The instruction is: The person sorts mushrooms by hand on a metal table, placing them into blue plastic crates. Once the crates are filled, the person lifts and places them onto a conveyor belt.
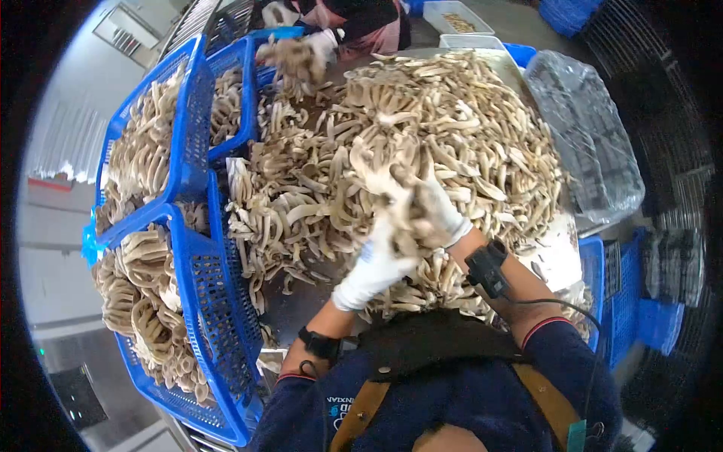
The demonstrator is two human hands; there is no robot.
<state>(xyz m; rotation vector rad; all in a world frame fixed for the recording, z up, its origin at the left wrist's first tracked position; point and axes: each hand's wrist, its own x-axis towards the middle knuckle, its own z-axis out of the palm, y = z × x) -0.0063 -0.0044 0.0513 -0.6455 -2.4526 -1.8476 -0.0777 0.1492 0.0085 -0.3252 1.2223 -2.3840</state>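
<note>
A large heap of long, pale, brown-capped mushrooms (482, 135) covers the metal table. Over its near part, my left hand (379, 260) and my right hand (444, 215), both in white gloves, are closed on a clump of mushrooms (384, 169). The clump's caps fan out away from me. My left fingers are at its base, and my right hand wraps its right side. Some fingertips are blurred or hidden behind the mushrooms.
Blue baskets (203, 301) filled with mushrooms stand along the left. Across the table a co-worker's gloved hand (324, 45) holds another mushroom clump (295, 64). A plastic-wrapped stack (584, 132) is at the right, and white trays (458, 16) are at the back.
</note>
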